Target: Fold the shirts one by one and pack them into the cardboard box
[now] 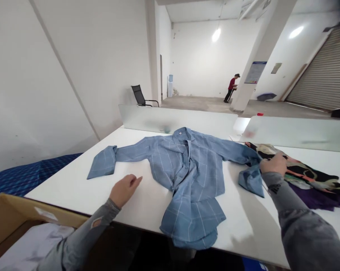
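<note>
A blue button-up shirt (204, 162) with thin white check lines lies spread on the white table (133, 203), collar away from me. Its front hem is bunched and folded near the table's close edge. My right hand (274, 164) is closed at the end of the right-side sleeve, pinching the cloth by the cuff; its fingertips are partly hidden. Over bare tabletop, between the left-side sleeve and the shirt's body, hovers my left hand (126, 190). It holds nothing, fingers loosely bent and the index finger reaching out.
A patterned garment (305, 171) and a purple cloth (313, 196) lie at the right. Frosted dividers (181, 117) line the far edge. An open cardboard box (43, 210) holding white packages stands at lower left. A chair (140, 96) and a distant person (232, 86) are beyond.
</note>
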Demonstrator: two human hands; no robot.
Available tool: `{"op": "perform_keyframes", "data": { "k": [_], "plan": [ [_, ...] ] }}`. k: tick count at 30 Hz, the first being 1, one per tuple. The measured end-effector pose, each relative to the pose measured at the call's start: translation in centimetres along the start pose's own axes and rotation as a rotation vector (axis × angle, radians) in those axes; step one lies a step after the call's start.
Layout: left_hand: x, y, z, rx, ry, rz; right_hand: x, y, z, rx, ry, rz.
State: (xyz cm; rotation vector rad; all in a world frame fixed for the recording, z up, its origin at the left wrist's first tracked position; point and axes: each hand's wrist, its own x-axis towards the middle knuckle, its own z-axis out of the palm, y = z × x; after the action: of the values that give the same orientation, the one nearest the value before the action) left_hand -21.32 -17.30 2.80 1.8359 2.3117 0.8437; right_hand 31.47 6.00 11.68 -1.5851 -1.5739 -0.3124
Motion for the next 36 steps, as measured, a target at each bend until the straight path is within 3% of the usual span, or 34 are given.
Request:
{"op": "perform_keyframes", "data": {
  "k": [2, 4, 6, 9, 11, 14, 17, 19, 21, 24, 26, 30, 32, 34, 36],
  "plan": [
    [-0.3, 2.7, 1.6, 0.004, -0.117, -0.003, -4.6, -1.3, 0.4, 0.088, -0.132, -0.078],
    [0.2, 5.3, 3.2, -0.032, -0.186, -0.01, -10.3, -4.2, 1.2, 0.309, -0.505, -0.4],
    [0.9, 7.6, 4.8, -0.106, -0.213, -0.03, -15.3, -7.7, 1.8, 0.395, -0.742, -0.695],
    [1.9, 10.3, 6.8, -0.285, -0.189, -0.111, -19.3, -11.3, 1.9, 0.282, -0.802, -0.773],
    [2.3, 10.9, 7.2, -0.38, -0.143, -0.162, -19.1, -11.3, 1.4, 0.225, -0.761, -0.724],
    [2.2, 9.9, 5.8, -0.529, -0.044, -0.215, -16.4, -7.8, 0.4, 0.261, -0.537, -0.541],
    [1.6, 7.3, 3.2, -1.113, 0.085, -0.347, -13.8, -2.5, -0.5, 0.215, -0.218, -0.235],
    [1.1, 5.7, 2.0, -1.455, 0.107, -0.437, -13.5, 0.3, -1.0, 0.141, -0.158, -0.106],
    [0.4, 4.8, 1.6, -1.538, 0.099, -0.514, -14.4, 1.5, -1.6, 0.103, -0.179, -0.055],
    [-1.2, 4.8, 2.6, -1.53, 0.065, -0.62, -17.3, 0.7, -3.3, 0.163, -0.179, 0.009],
    [-2.4, 5.6, 3.6, -1.555, -0.015, -0.656, -19.3, -1.1, -4.6, 0.239, -0.255, 0.102],
    [-3.9, 7.9, 4.9, -1.622, -0.291, -0.614, -21.3, -4.6, -5.8, 0.548, -0.752, 0.277],
    [-3.8, 9.0, 5.5, -1.611, -0.419, -0.507, -21.3, -5.9, -5.2, 0.698, -0.846, 0.333],
    [-3.3, 9.9, 6.1, -1.566, -0.373, -0.331, -21.0, -6.9, -4.3, 0.842, -0.771, 0.442],
    [-2.6, 10.7, 6.5, -1.502, -0.2, -0.141, -20.5, -7.9, -3.8, 1.03, -0.668, 0.553]
  ]
}}
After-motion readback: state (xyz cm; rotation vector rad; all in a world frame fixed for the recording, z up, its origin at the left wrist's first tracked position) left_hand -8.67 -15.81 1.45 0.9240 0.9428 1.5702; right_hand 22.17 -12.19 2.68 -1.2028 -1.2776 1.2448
